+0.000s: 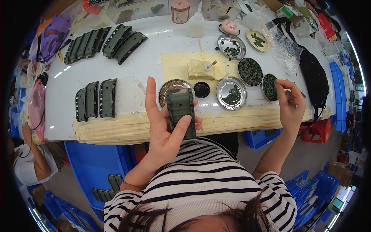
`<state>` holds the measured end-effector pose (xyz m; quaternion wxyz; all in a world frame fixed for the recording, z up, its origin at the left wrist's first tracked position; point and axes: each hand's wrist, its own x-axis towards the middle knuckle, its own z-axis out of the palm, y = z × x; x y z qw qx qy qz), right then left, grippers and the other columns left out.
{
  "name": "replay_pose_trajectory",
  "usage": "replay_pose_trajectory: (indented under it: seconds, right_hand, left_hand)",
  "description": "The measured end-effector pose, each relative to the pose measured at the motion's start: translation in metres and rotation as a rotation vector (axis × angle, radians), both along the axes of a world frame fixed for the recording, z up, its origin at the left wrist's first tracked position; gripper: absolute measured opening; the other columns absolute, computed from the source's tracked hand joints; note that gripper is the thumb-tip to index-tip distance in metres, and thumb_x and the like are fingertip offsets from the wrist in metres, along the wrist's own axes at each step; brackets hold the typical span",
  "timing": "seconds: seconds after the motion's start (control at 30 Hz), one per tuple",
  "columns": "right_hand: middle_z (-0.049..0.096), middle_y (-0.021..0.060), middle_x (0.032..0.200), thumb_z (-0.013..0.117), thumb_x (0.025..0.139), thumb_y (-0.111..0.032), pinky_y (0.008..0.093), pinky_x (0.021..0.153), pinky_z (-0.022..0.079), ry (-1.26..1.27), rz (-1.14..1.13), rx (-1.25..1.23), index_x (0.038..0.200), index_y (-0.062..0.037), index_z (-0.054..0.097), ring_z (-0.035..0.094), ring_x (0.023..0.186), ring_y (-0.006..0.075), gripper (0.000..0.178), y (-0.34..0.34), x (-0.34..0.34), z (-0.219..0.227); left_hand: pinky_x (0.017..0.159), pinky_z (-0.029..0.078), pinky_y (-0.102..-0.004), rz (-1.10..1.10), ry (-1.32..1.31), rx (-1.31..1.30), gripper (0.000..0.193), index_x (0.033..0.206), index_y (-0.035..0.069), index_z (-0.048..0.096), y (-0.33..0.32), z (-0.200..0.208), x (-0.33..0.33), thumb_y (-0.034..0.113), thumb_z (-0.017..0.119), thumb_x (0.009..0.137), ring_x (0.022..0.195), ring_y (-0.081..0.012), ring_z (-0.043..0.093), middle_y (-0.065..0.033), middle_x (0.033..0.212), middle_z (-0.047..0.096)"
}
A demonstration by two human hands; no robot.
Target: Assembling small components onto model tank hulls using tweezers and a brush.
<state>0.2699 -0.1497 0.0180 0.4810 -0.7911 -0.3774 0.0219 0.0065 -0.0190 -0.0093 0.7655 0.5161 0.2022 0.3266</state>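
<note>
Green curved piece (180,103) lies across the left hand (163,129) over the bench's (154,42) near edge, thumb pressed on its face, index finger extended. Right hand (291,101), fingertips drawn together, is at a tin (262,91) toward the bench's right end; whether it grips anything, I cannot tell.

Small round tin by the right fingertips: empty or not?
Not empty: inside the tin, dark green pieces cover what shows. Their depth I cannot tell.

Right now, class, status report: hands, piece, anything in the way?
Left hand holding dark green part. Right hand at small round tin, grip unclear. Black bag to its right, not blocking.
</note>
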Motion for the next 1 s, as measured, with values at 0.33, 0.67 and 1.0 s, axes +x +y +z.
replay_pose_trajectory:
  seconds: [0.33, 0.67, 1.0]
  right_hand:
    - [0.057, -0.0036, 0.078, 0.069, 0.077, 0.005, 0.0155, 0.049, 0.027, 0.374, 0.600, 0.240, 0.090, -0.0027, 0.068, 0.034, 0.054, -0.0006, 0.015, 0.065, -0.097, -0.003]
    - [0.054, 0.0007, 0.080, 0.073, 0.073, 0.004, 0.0174, 0.049, 0.031, 0.239, 0.641, 0.222, 0.095, -0.0070, 0.071, 0.041, 0.057, 0.0046, 0.025, 0.071, -0.122, -0.010]
    - [0.059, 0.0036, 0.081, 0.064, 0.064, -0.009, 0.0255, 0.056, 0.042, -0.903, 0.795, 0.244, 0.092, -0.0005, 0.068, 0.051, 0.057, 0.0117, 0.029, 0.075, -0.103, 0.000]
  left_hand:
    - [0.080, 0.053, -0.0258, -0.027, 0.062, -0.033, 0.022, 0.113, -0.001, 0.059, 0.002, 0.002, -0.001, 0.013, 0.050, 0.098, 0.089, -0.0122, 0.061, -0.0092, 0.115, 0.050]
    - [0.076, 0.049, -0.0236, 0.031, -0.056, -0.078, 0.017, 0.096, 0.000, 0.055, 0.010, -0.004, -0.002, 0.015, 0.048, 0.100, 0.082, -0.0083, 0.058, -0.0044, 0.094, 0.059]
    - [0.072, 0.044, -0.0206, -0.035, 0.099, 0.320, 0.023, 0.090, 0.000, 0.054, 0.024, -0.012, -0.008, 0.017, 0.044, 0.101, 0.071, -0.0077, 0.055, -0.0029, 0.081, 0.056]
